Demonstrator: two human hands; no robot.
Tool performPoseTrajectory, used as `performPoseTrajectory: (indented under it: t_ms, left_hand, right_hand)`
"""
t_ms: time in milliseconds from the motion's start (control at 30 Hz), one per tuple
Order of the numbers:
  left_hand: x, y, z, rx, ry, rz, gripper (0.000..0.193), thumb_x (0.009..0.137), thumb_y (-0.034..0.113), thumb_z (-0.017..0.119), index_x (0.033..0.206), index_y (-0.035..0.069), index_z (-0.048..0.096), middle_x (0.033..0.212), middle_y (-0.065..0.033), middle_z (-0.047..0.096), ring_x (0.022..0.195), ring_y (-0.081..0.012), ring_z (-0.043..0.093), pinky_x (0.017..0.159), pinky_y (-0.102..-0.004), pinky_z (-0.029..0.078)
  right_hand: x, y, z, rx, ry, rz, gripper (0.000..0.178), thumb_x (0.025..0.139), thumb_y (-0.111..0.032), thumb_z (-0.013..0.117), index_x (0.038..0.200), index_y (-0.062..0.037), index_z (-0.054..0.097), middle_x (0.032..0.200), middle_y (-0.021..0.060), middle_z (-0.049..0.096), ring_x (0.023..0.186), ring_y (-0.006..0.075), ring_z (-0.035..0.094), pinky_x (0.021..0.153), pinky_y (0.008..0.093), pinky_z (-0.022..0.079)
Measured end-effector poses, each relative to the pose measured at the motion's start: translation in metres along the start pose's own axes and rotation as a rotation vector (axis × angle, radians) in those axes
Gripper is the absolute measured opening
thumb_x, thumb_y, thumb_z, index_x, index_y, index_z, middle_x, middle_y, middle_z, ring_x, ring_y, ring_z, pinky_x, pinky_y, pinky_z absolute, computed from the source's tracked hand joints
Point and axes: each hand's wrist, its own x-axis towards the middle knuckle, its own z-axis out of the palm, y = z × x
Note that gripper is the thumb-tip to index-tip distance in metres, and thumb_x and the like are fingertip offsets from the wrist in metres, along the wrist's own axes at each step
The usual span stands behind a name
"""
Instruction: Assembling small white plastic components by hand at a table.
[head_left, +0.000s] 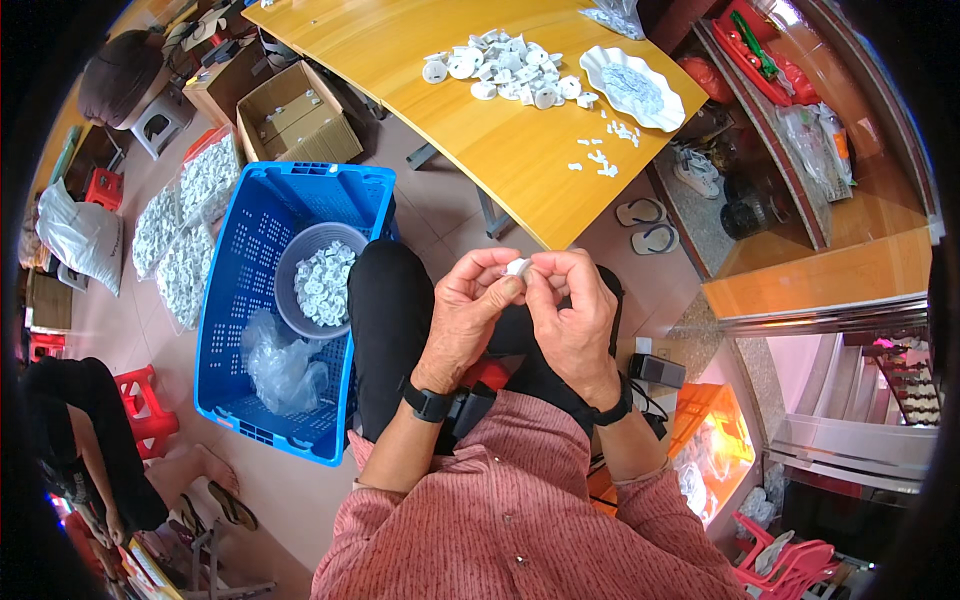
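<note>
Above my lap, my left hand (468, 308) and my right hand (572, 310) meet, fingertips pinched from both sides on a small white plastic part (517, 267). Its exact shape is mostly covered by my fingers. On the yellow table (440, 115) ahead lies a heap of white round plastic parts (505, 68). To the right of the heap, a white scalloped tray (668, 118) holds many tiny pale pieces, and several small white pieces (600, 158) are scattered near the table's edge.
A blue crate (225, 345) on my left holds a grey bucket (287, 290) of white parts and a clear plastic bag (285, 370). Behind it stand a cardboard box (300, 125) and bags of white parts (185, 215). Another person (95, 440) sits at lower left. Shelves (770, 130) rise at right.
</note>
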Motion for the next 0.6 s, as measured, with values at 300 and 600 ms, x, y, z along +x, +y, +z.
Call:
performPoseTrajectory:
  t_ms: [300, 600]
  left_hand:
    - [0.001, 0.003, -0.005, -0.081, -0.021, -0.033, 0.028, 0.095, 0.003, 0.065, 0.122, -0.002, 0.058, 0.111, -0.0121, 0.069, 0.092, -0.0152, 0.067, 0.081, -0.0279, 0.056]
    - [0.003, 0.010, -0.001, -0.026, 0.030, -0.013, 0.028, 0.097, 0.011, 0.064, 0.121, -0.001, 0.060, 0.110, -0.0121, 0.068, 0.095, -0.0169, 0.066, 0.081, -0.0280, 0.055]
  right_hand:
    - [-0.003, 0.001, -0.001, 0.144, -0.019, 0.102, 0.014, 0.090, 0.001, 0.066, 0.102, 0.0018, 0.060, 0.090, 0.0113, 0.066, 0.072, 0.0161, 0.069, 0.062, 0.0266, 0.054]
    - [-0.006, 0.007, -0.001, 0.115, -0.047, 0.097, 0.016, 0.089, 0.002, 0.067, 0.102, 0.0017, 0.059, 0.092, 0.0118, 0.066, 0.072, 0.0164, 0.069, 0.060, 0.0264, 0.054]
